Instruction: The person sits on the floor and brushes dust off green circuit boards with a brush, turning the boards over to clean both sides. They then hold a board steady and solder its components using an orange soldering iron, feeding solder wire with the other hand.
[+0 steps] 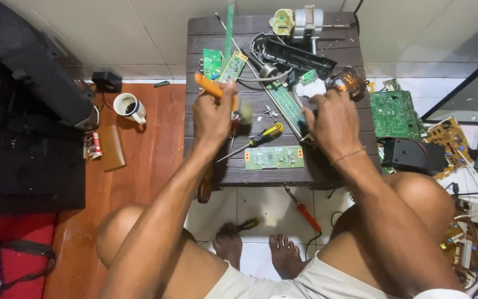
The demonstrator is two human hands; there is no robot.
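the left hand (212, 115) is closing its fingers (229, 88) round one orange-handled tool (208, 86), the handle sticking out past the thumb side and the working end blurring just beyond the fingertips; what kind of tool it is cannot be told. the right hand (333, 123) is curling its fingers (312, 113) loosely downward, the tips pressing on or pinching the near end of one long narrow green board (284, 101); whether they are gripping it fully cannot be told. both hands are working over one small dark slatted table (338, 55). counted on the table: three further green circuit boards, namely one wide strip board (274, 157) lying just below the gap between the two sets of fingers, and two small boards (223, 65) sitting just beyond the left fingers. one yellow-and-black screwdriver (261, 137) is lying between the hands, near the left fingertips. one grey motor (304, 22) is standing well beyond the right fingers. one red-handled tool (305, 212) is lying on the floor, well below the right hand. one white mug (129, 106) is standing well apart, off to the outer side of the left fingers. one large green board (394, 115) is lying just outside the right fingers.
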